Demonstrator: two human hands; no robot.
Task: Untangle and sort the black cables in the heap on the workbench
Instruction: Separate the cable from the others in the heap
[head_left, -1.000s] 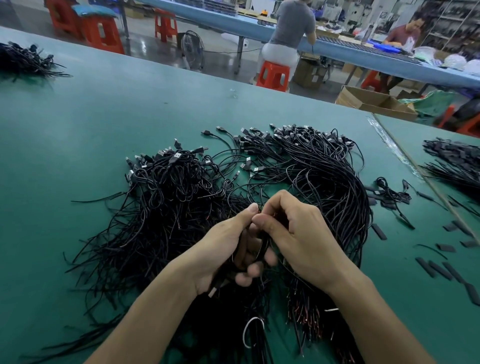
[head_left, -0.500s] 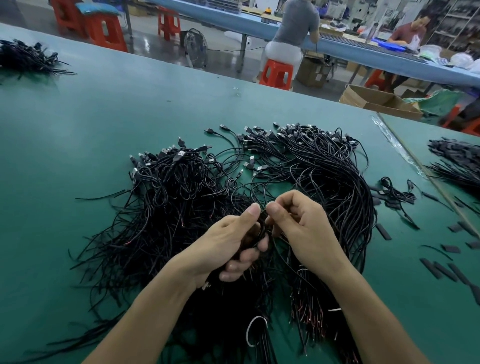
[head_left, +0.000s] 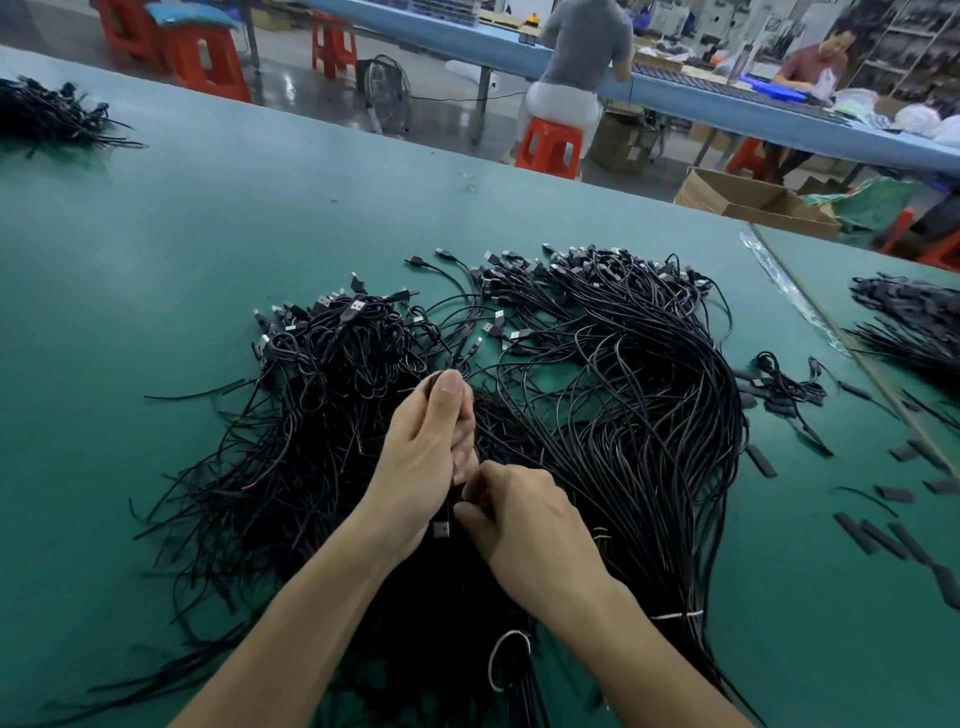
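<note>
Two grips on one black cable (head_left: 444, 512) over the heap (head_left: 623, 415).
Your left grip (head_left: 431, 457) clasps it; your right grip (head_left: 524, 525) pinches it just beside its USB plug (head_left: 440, 531).

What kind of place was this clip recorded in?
Most likely a cable-assembly workshop or factory floor: a heap of black cables on a green workbench, and another long bench behind with seated workers on red plastic stools.
</note>
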